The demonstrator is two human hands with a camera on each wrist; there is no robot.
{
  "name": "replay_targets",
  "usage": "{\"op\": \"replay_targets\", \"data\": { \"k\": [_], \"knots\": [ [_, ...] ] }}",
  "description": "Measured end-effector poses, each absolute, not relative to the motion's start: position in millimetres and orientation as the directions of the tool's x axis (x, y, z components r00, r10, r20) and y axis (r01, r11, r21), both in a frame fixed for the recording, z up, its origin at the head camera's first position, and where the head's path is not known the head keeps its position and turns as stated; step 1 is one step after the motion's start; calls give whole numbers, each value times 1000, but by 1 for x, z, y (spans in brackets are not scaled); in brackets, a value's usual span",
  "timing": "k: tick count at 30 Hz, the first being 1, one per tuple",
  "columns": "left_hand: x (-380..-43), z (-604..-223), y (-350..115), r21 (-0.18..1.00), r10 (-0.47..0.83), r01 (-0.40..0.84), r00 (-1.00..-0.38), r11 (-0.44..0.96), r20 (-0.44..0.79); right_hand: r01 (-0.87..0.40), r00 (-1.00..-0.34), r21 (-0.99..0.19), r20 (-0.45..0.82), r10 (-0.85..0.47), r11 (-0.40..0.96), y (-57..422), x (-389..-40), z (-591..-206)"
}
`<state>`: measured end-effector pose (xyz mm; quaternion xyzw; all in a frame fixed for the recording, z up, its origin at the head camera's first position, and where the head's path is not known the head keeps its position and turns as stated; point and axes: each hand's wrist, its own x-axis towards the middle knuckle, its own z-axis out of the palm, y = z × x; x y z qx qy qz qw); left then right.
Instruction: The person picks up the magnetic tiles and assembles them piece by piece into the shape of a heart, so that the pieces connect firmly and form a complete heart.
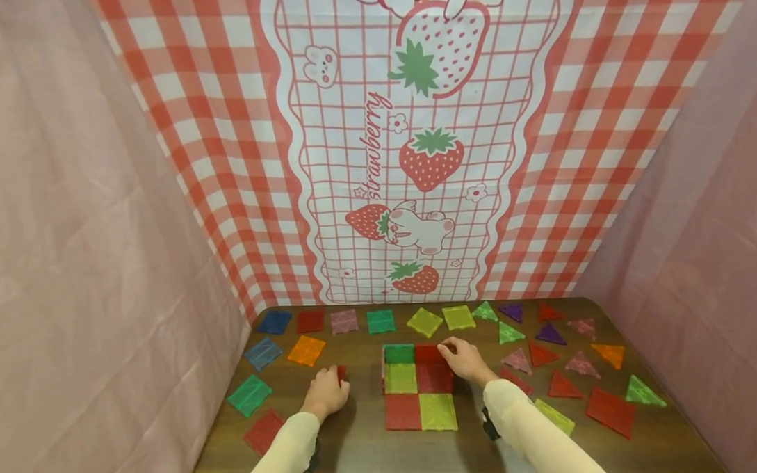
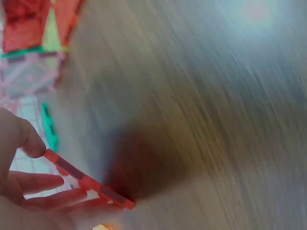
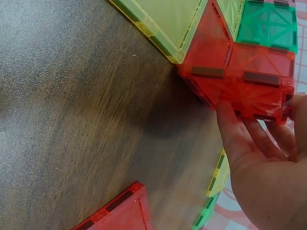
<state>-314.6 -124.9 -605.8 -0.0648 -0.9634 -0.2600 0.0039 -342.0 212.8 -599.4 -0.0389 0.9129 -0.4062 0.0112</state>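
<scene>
My left hand [image 1: 327, 392] pinches a small red magnetic tile [image 2: 88, 179] by its edges, thumb on one end and fingers along the other side. It is held over the wooden table, left of a small tile structure. That structure has a base of red and yellow squares [image 1: 437, 411], with a green upright tile [image 1: 398, 354] and a red upright tile [image 1: 426, 354] along its back. At the back right corner my right hand [image 1: 467, 361] holds a red side wall tile [image 3: 240, 93], its fingers against the outer face. Part of the thumb lies outside the right wrist view.
Loose square tiles, among them an orange one [image 1: 307, 350] and a green one [image 1: 250, 395], lie at left and along the back. Several triangles, including a purple one [image 1: 551, 333], are spread at right near a large red square [image 1: 611, 411]. A checked cloth [image 1: 379, 250] hangs behind.
</scene>
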Motion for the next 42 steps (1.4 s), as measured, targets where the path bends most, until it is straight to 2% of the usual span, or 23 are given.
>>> {"op": "replay_targets", "data": {
  "k": [5, 13, 30, 37, 42],
  "knots": [
    [-308, -597, -112, 636, 180, 143, -984, 759, 7, -64, -997, -739, 11, -82, 670, 214, -344, -601],
    [-291, -585, -90, 808, 245, 47, -962, 587, -122, -45, -998, -738, -1, -68, 674, 216, -347, -602],
    [-283, -588, -60, 902, 281, -44, -942, 430, -181, -34, -998, -740, -15, -67, 672, 216, -349, -603],
    [-285, -588, -56, 886, 276, -3, -950, 463, -148, -29, -998, -737, -17, -61, 675, 215, -348, -605],
    [-289, -590, -57, 843, 265, 73, -961, 532, -84, -25, -999, -742, -12, -51, 670, 210, -349, -605]
  ]
}}
